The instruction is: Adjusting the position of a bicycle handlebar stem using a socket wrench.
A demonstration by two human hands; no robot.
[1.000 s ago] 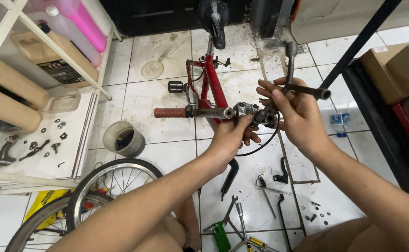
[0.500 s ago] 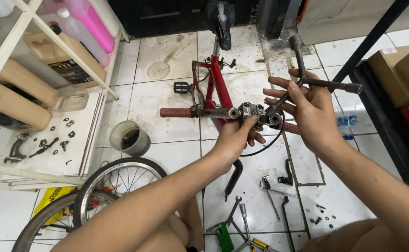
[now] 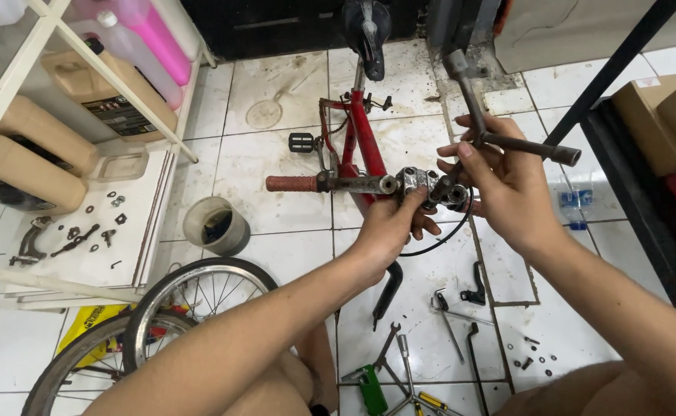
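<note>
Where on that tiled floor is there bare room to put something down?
Bare tiles lie between the round tub and the red bike frame, and left of the saddle. Crowded: loose tools below the left hand, bolts near them.

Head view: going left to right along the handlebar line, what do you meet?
Tan jugs → white shelf with loose nuts → brown handlebar grip → left hand on the stem clamp → right hand holding a cross wrench → water bottle → cardboard boxes.
</note>
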